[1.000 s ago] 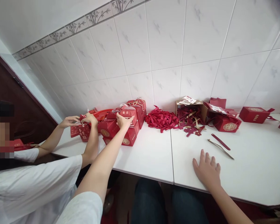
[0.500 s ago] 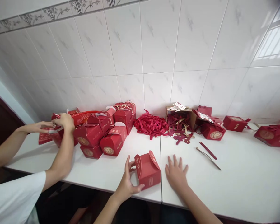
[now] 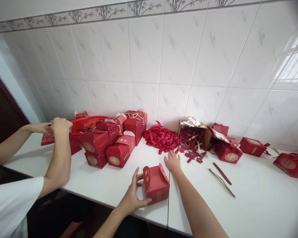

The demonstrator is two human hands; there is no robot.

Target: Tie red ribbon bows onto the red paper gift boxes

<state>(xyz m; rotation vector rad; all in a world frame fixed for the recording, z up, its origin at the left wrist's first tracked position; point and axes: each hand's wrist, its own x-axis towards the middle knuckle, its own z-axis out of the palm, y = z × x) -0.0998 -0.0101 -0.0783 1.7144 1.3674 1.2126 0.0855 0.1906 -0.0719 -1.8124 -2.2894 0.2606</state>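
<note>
Change since 0.5 s ago: right hand (image 3: 172, 162) has left the tabletop beside the box and reached forward. Left hand (image 3: 133, 195) remains on the box.

1. White table (image 3: 109, 185): under both hands, seam running below the right wrist.
2. Stack of closed red gift boxes (image 3: 109, 143): beyond the left hand. A co-worker's hands (image 3: 59, 125) work further left, at a red basket (image 3: 89, 121).
3. Pile of red ribbons (image 3: 161, 138): just ahead of the right fingertips, not touched.
4. Cardboard carton (image 3: 192, 129) of cut pieces: ahead and right of the right hand.
5. Red gift box (image 3: 156, 183), top flaps up: between the 2 forearms, near the table edge, cupped by the left fingers and thumb.
6. 2 loose strips, 1 red (image 3: 221, 168), 1 gold (image 3: 222, 182): right of the right forearm.

Right hand: spread flat, empty.

Risk, as judged: the ribbons lie tangled, so 1 pulled could drag several. The light box could slide off the edge under a loose hold.
</note>
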